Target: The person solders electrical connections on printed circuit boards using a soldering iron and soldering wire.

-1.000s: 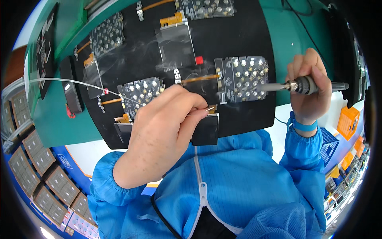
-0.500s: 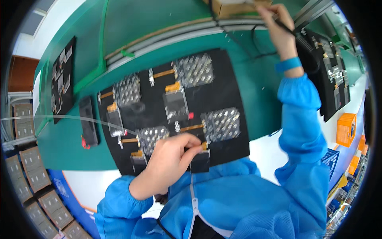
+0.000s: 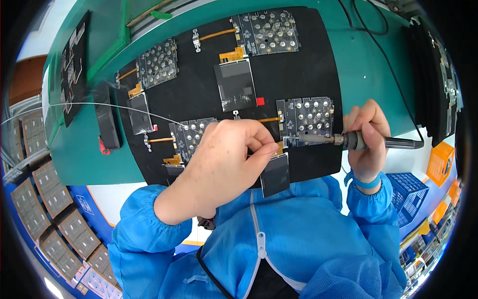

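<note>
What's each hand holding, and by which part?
Right hand: soldering iron, by its dark handle, behind the metal barrel. Left hand: thumb and forefinger pinched; can't tell what, if anything, is between them.

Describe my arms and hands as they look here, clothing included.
Both the left grip and the right grip are ungloved human hands. The left sleeve and right sleeve are bright blue, loose and gathered at the cuffs. A light blue wristband circles the right wrist; none shows on the left.
</note>
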`<state>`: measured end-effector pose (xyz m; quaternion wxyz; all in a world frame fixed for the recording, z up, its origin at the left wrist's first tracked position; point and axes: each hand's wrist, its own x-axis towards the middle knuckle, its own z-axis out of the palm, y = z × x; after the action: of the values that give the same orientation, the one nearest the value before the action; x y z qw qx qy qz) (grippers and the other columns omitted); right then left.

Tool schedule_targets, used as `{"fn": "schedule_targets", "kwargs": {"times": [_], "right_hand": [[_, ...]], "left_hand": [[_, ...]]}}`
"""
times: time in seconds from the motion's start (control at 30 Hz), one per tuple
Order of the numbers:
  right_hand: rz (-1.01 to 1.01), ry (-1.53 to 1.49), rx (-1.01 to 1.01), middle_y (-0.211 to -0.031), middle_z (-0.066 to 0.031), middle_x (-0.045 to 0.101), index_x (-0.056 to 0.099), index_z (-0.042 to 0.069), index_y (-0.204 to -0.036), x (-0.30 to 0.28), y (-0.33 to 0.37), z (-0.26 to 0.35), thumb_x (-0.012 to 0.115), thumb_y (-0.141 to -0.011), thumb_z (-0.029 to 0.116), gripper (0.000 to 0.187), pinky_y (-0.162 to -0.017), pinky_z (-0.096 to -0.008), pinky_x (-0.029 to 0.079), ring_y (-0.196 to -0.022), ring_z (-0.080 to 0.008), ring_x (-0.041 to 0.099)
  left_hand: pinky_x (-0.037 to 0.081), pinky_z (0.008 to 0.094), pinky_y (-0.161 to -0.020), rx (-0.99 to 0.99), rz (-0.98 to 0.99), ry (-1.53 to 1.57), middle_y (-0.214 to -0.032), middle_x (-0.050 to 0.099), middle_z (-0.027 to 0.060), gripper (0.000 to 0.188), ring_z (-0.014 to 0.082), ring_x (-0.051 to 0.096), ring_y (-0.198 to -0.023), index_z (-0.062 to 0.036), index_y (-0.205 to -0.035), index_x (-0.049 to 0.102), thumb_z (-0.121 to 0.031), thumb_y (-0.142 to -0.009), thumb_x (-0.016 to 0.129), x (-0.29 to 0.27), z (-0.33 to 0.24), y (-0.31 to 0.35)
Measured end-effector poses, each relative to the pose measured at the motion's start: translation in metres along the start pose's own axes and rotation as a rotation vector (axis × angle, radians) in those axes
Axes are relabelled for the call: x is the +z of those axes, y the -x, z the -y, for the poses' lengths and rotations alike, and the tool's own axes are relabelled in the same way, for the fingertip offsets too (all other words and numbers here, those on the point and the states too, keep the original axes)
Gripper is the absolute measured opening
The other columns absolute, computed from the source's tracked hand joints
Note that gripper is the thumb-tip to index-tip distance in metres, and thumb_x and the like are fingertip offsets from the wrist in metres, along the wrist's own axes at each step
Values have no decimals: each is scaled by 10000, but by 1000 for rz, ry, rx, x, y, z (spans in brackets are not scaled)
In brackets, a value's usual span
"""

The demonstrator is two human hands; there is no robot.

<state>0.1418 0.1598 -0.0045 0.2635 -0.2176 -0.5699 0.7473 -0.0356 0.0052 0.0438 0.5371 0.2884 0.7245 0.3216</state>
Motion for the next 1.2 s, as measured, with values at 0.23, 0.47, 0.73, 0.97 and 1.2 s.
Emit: {"fn": "schedule_targets", "kwargs": {"times": [0.23, 0.47, 0.73, 0.97, 1.2], "right_hand": [[32, -12, -48, -622, -55, 420, 437, 20, -721, -4, -7, -5, 478, -777, 184, 177, -528, -238, 257, -583, -102, 340], [33, 10, -105, -622, -53, 420, 439, 19, -720, -4, -7, -5, 485, -781, 185, 182, -519, -234, 250, -571, -95, 333], [65, 17, -101, -618, -47, 417, 438, 20, -722, -7, -8, -4, 483, -787, 182, 180, -510, -232, 245, -568, -88, 326], [81, 18, -87, -615, -45, 411, 437, 22, -724, -7, -7, -4, 482, -776, 173, 166, -503, -225, 245, -561, -82, 322], [71, 77, -68, -612, -46, 409, 439, 22, -715, -8, -6, -2, 465, -755, 159, 145, -476, -220, 241, -541, -73, 320]], "left_hand": [[396, 167, -479, -31, -13, 32, -674, 603, 28, 66, 17, 513, -573, 58, -823, 611, -7, -820, 596, 0, 1, -5], [392, 161, -475, -2, -13, -37, -679, 611, 32, 62, 15, 513, -568, 56, -802, 617, -2, -813, 598, 1, -4, -8], [375, 156, -456, -33, -25, -13, -659, 605, 28, 59, 11, 501, -546, 56, -792, 620, 0, -804, 607, 2, -6, -9], [357, 153, -438, -34, -42, -31, -643, 602, 21, 52, 2, 478, -525, 55, -784, 623, 6, -796, 612, 3, -7, -10], [337, 153, -422, -14, -60, -25, -632, 596, 14, 50, -3, 462, -508, 52, -767, 619, 11, -794, 610, 5, -6, -10]]}}
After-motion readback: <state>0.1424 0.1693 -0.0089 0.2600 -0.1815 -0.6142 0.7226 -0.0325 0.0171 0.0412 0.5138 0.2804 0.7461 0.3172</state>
